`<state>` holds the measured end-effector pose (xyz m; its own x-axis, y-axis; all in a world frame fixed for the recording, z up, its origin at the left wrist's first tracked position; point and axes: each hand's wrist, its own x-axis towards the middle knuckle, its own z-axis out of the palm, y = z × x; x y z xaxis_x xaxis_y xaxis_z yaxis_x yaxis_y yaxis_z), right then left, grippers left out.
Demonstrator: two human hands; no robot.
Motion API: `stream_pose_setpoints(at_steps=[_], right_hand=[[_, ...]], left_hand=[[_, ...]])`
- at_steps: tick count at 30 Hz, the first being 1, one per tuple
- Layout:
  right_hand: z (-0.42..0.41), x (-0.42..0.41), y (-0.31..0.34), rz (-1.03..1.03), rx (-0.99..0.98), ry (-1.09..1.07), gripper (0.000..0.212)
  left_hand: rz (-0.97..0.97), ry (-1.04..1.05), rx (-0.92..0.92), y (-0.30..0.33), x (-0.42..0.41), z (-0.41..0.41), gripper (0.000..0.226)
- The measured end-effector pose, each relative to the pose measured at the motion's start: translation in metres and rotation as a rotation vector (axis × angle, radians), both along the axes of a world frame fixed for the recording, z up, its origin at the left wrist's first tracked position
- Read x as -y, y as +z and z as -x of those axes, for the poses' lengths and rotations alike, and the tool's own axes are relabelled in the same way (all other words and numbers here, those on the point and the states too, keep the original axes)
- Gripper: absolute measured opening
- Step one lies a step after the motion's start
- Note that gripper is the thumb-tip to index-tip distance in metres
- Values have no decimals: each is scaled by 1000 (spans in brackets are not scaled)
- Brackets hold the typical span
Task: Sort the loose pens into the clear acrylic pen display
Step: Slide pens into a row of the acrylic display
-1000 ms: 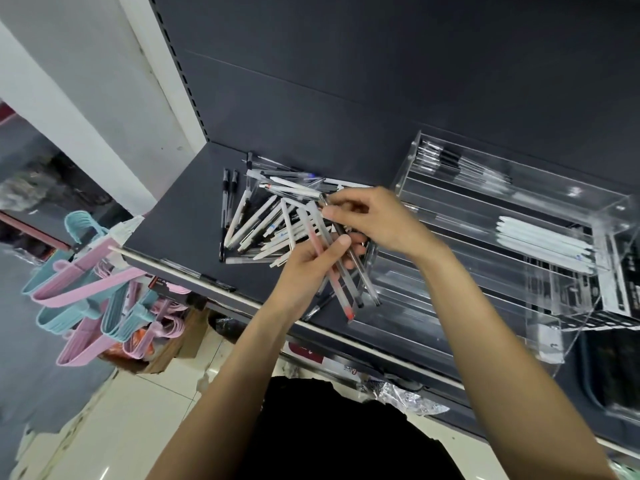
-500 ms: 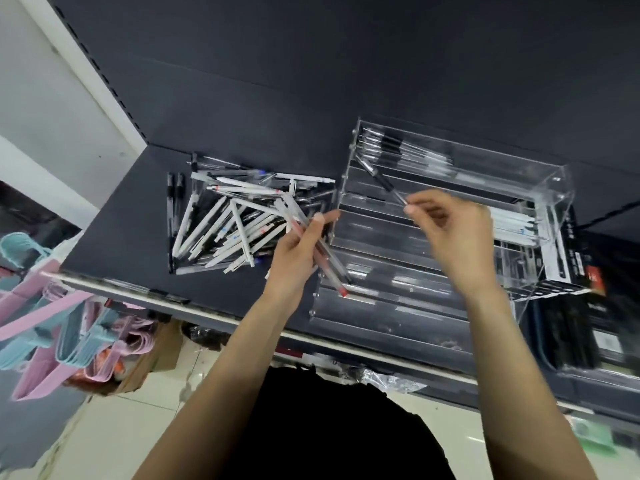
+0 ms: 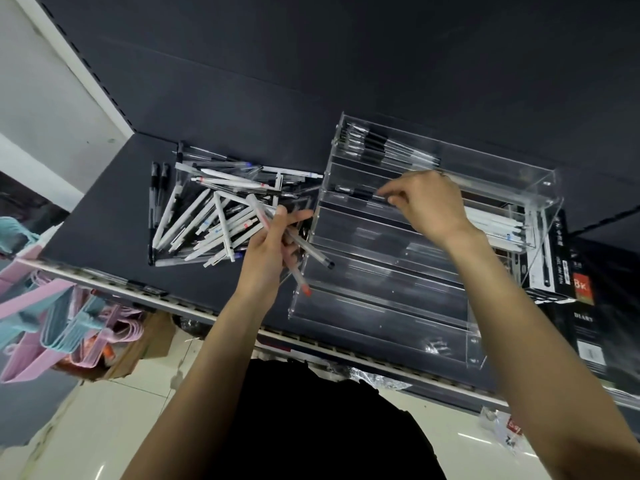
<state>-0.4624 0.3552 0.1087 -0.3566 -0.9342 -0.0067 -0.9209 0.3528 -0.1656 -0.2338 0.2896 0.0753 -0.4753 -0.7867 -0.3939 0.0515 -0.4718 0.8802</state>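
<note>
The right hand (image 3: pixel 429 206) pinches a black-gripped clear pen (image 3: pixel 360 192) between thumb and fingertips, lowering it into the second tier of the clear acrylic pen display (image 3: pixel 519 174), at two o'clock in view. The left hand (image 3: pixel 273 244) grips a few pens, one a red-capped pen (image 3: pixel 300 281), its fingers curled round them. Loose pens (image 3: pixel 207 216) lie heaped at ten o'clock. The pen should probably go down flat, parallel to the divider, and be released only once it rests in the tier.
</note>
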Motion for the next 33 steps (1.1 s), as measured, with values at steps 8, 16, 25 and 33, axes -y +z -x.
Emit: stream_pose_setpoints(at_steps=[8, 16, 25, 33], right_hand=[[-3, 1, 4, -45, 122, 66, 41], [-11, 6, -4, -6, 172, 90, 34], [-20, -5, -5, 123, 268, 44, 27], [-22, -3, -9, 136, 312, 40, 28]], left_hand=[[-4, 0, -14, 1, -7, 9, 35], [18, -4, -50, 0, -9, 18, 25], [73, -1, -75, 7, -11, 29, 22], [145, 28, -38, 4, -16, 33, 26]])
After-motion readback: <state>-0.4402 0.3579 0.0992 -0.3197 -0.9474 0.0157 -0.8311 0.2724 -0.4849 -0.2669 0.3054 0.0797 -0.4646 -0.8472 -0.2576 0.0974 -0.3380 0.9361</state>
